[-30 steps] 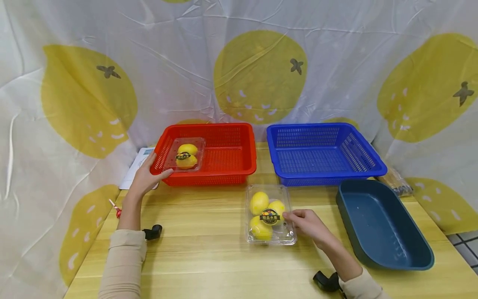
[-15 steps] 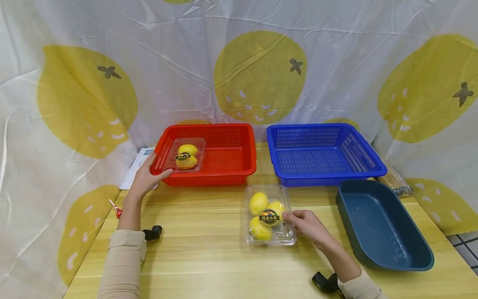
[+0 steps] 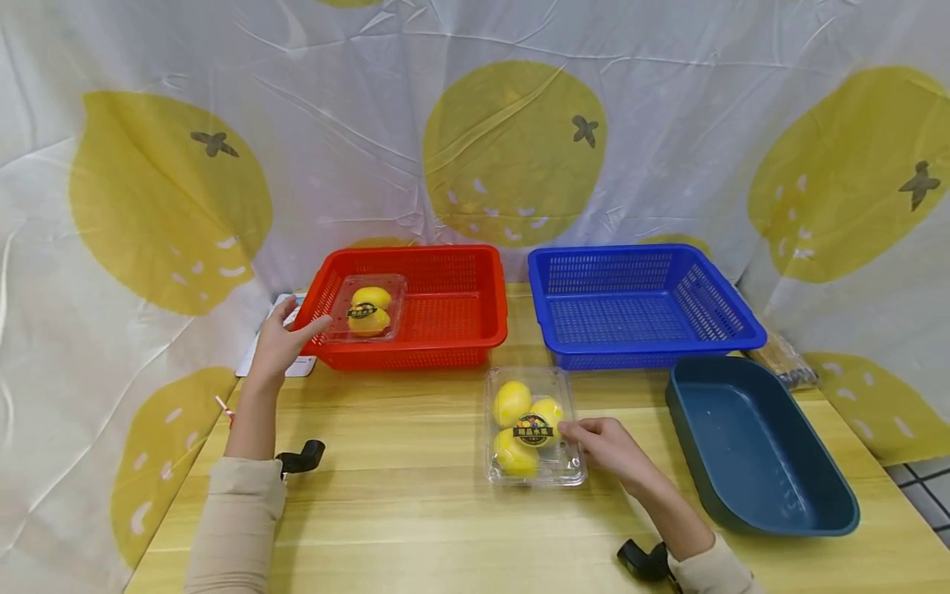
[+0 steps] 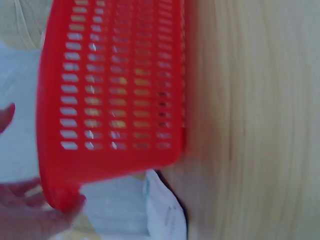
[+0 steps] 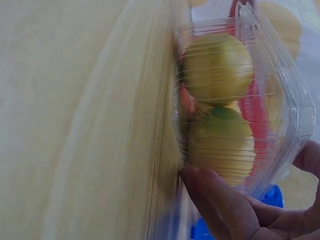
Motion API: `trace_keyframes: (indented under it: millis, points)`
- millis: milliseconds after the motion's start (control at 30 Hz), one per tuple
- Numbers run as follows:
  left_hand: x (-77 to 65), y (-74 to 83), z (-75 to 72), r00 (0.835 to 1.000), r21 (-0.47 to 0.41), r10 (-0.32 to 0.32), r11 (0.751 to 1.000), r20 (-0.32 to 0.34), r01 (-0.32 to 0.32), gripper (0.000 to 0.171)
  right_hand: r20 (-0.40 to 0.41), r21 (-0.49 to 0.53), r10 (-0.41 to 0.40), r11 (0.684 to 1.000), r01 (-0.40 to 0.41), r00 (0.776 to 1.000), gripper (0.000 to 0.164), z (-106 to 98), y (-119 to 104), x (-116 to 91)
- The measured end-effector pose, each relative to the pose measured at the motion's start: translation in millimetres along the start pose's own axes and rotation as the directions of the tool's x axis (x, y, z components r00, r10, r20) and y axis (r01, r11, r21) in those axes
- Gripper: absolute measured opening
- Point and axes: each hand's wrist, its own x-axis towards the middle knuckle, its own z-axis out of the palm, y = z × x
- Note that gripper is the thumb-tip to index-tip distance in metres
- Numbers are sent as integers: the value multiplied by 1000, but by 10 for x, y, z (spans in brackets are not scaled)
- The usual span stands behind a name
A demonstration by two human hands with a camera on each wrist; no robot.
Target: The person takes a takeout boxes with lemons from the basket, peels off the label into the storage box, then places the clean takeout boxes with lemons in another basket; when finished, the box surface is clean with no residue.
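Note:
In the head view, a clear plastic clamshell box (image 3: pixel 549 384) of yellow lemons, with a dark label on its lid, lies on the table. My right hand (image 3: pixel 612 445) pinches its right side between thumb and fingers; the right wrist view shows the fingers low on the box wall (image 5: pixel 270 165). My left hand (image 3: pixel 278 342) is spread at the left end of a red perforated basket (image 3: pixel 416 356). In the left wrist view its fingers (image 4: pixel 60 220) lie at the basket's rim, and whether they touch is unclear. Inside that basket sits a second clear box (image 3: pixel 397 305) of lemons.
A blue perforated basket (image 3: pixel 653 359) stands right of the red one. Nearer on the right is a dark teal tub (image 3: pixel 757 445). Papers (image 3: pixel 300 367) lie behind my left hand, a lollipop (image 3: pixel 225 408) beside the left forearm, and a plastic packet (image 3: pixel 790 363) at the far right.
My left hand has shifted slightly left and up from the red basket's front left corner, its thumb leaving the rim. The right hand and its box have stayed put.

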Motion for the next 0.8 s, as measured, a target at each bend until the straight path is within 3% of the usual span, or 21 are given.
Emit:
trace_keyframes:
  millis: [233,467,633,800]
  points:
    - [-307,195,76,992,-37,-120,992,-34,119,101,7,2,-5,1000,5,1000,42,3,-3,-6]
    - [-625,281,79,993,5,-113,994,-42,113,105,10,7,-5,1000,5,1000,45,-16,-17,-5]
    - [-801,318,174,995,20,-97,995,32,96,105,11,15,3,1000,-3,1000,47,-22,-9,2]
    - [-918,384,376,988,4,-112,994,107,112,109,18,23,9,1000,-9,1000,49,-10,-3,7]
